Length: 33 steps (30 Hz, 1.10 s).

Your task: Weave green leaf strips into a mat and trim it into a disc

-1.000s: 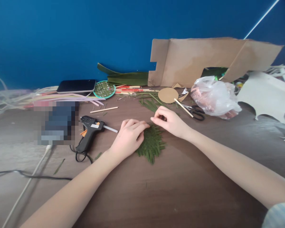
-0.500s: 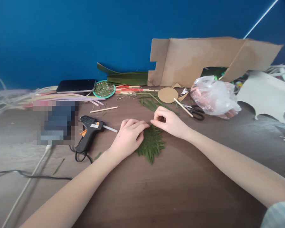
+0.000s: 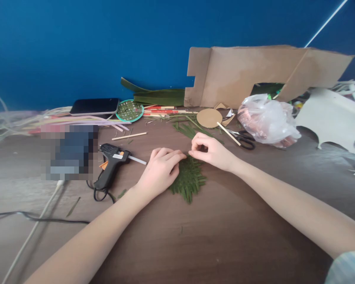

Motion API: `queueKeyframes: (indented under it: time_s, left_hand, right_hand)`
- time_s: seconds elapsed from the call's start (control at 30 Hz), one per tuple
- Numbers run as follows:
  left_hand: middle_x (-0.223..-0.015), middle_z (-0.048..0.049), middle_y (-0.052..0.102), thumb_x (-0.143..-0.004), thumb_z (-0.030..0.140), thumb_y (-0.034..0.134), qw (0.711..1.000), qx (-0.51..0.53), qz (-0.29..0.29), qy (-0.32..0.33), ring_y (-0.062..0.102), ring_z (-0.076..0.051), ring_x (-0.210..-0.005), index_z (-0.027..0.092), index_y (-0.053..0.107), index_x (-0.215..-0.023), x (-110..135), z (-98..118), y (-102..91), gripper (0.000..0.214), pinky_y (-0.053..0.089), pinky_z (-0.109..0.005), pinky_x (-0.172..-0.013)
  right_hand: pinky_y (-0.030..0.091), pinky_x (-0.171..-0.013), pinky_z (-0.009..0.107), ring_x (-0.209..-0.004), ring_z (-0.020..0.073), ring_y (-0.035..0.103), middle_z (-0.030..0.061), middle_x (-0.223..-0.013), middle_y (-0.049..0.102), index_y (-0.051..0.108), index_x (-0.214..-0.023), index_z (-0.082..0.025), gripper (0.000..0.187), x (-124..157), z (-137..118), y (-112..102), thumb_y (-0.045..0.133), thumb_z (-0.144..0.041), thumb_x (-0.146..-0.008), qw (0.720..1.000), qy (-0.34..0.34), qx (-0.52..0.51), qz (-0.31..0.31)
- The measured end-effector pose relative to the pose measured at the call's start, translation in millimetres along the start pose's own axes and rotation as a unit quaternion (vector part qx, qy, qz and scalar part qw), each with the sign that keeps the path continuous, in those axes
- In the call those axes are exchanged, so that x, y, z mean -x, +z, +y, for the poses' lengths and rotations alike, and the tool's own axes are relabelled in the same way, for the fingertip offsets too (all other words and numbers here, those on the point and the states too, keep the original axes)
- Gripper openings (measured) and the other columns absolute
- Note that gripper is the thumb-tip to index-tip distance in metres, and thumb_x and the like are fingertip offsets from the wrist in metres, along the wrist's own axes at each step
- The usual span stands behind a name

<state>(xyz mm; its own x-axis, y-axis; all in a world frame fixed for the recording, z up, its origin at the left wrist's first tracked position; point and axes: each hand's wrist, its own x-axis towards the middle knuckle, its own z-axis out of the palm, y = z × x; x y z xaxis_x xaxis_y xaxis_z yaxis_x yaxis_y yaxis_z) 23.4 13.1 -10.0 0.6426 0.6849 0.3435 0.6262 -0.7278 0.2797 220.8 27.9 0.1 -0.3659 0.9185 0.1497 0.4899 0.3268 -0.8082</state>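
Note:
A woven piece of green leaf strips (image 3: 188, 183) with a fringed edge lies flat on the table in front of me. My left hand (image 3: 162, 167) rests over its left side, fingers together and bent onto it, with the thumb at its edge, holding it. At the upper right of the weave, my right hand (image 3: 208, 152) is closed in a pinch, thumb and index tips meeting beside the leaves. Whatever is between those tips is too small to make out. The far part of the woven piece is hidden under my hands.
To the left lie a black glue gun (image 3: 111, 163) and a blurred dark device (image 3: 73, 152) with a white cable (image 3: 35, 228). Behind are a round cardboard disc (image 3: 209, 118), scissors (image 3: 246, 139), a wooden stick (image 3: 229, 134), a plastic bag (image 3: 268, 122) and standing cardboard (image 3: 236, 73).
My right hand has shifted very slightly to the right, still pinched. My left hand and the woven leaf piece stay where they were.

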Motion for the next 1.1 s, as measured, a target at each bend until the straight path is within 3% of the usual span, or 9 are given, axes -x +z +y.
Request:
queueKeyframes:
  time_s: [0.47,1.1]
  left_hand:
    - [-0.103,-0.0041,0.066,-0.084,0.009,0.043,1.000,-0.013,-0.007,0.003,0.055,-0.020,-0.096,0.017,0.057,-0.104,1.7,-0.6,0.2,0.026,0.037,-0.035,-0.086]
    - [-0.108,-0.0065,0.065,-0.086,0.010,0.042,0.997,-0.065,-0.004,0.049,0.056,-0.022,-0.098,0.016,0.059,-0.113,1.9,0.8,0.5,0.032,0.037,-0.037,-0.086]
  right_hand:
    - [0.037,-0.066,0.028,-0.068,0.0120,0.044,-0.0003,-0.077,0.043,0.042,-0.057,-0.019,0.021,-0.6,2.8,-1.0,0.058,-0.014,-0.070,0.997,-0.004,0.075,-0.004]
    - [0.038,-0.065,0.029,-0.068,0.0125,0.046,0.0001,-0.077,0.045,0.041,-0.058,-0.020,0.022,-1.5,7.6,-4.6,0.058,-0.016,-0.071,0.996,-0.018,0.090,-0.020]
